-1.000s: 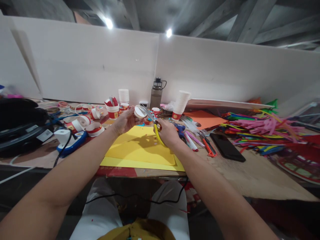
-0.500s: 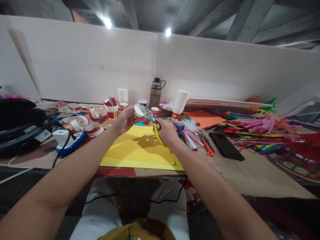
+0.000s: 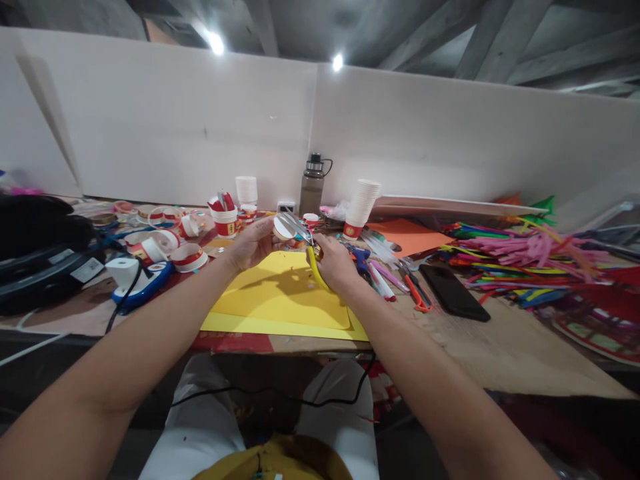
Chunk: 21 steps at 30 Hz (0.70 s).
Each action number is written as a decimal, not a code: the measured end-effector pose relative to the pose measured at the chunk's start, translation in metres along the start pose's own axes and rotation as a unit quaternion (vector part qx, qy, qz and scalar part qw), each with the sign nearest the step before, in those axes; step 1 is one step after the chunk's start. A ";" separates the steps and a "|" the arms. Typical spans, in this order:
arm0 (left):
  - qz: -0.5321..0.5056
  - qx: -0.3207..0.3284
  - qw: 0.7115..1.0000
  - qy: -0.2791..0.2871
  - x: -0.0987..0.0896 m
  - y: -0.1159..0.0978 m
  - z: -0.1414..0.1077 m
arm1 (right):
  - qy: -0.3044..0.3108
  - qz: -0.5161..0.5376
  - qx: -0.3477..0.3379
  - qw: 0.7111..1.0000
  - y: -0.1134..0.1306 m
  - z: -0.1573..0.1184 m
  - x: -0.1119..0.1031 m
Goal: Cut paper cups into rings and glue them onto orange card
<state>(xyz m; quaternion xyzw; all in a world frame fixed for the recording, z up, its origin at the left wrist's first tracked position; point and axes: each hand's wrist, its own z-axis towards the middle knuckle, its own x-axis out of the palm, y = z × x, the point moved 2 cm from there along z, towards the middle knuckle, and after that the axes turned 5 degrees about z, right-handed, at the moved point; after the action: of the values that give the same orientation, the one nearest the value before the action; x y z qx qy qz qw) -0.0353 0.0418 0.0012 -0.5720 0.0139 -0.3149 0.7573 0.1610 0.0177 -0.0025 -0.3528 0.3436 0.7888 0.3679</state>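
My left hand (image 3: 253, 243) is closed on a small round piece of a paper cup (image 3: 284, 230), its white inside facing me. In my right hand (image 3: 336, 263) is a pair of scissors with yellow handles (image 3: 316, 268). Their metal blades reach left to the rim of the cup piece, and the blades look parted. I cannot tell whether they bite into the paper. Beneath both hands lie yellow sheets of paper (image 3: 270, 303) with the hands' shadow across them.
Cut cup rings (image 3: 188, 259) lie left, near a blue-and-white power strip (image 3: 137, 287). Behind stand a cup stack (image 3: 363, 203), a water bottle (image 3: 312, 187) and a cup of red scraps (image 3: 223, 220). To the right are a phone (image 3: 454, 293), markers (image 3: 383, 280) and colourful pipe cleaners (image 3: 530, 250).
The cup piece has shifted slightly right and down and turned a little in my left hand. The scissor blades now lie further across its rim. My right hand has barely moved.
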 end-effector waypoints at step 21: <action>-0.002 0.006 0.999 -0.051 0.003 -0.004 0.000 | 0.000 0.007 0.010 1.000 0.001 0.000 -0.002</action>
<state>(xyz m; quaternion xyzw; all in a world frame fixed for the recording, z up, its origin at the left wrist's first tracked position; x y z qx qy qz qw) -0.0345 0.0392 0.0058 -0.5830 -0.0276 -0.2864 0.7598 0.1608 0.0165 -0.0005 -0.3465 0.3538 0.7878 0.3662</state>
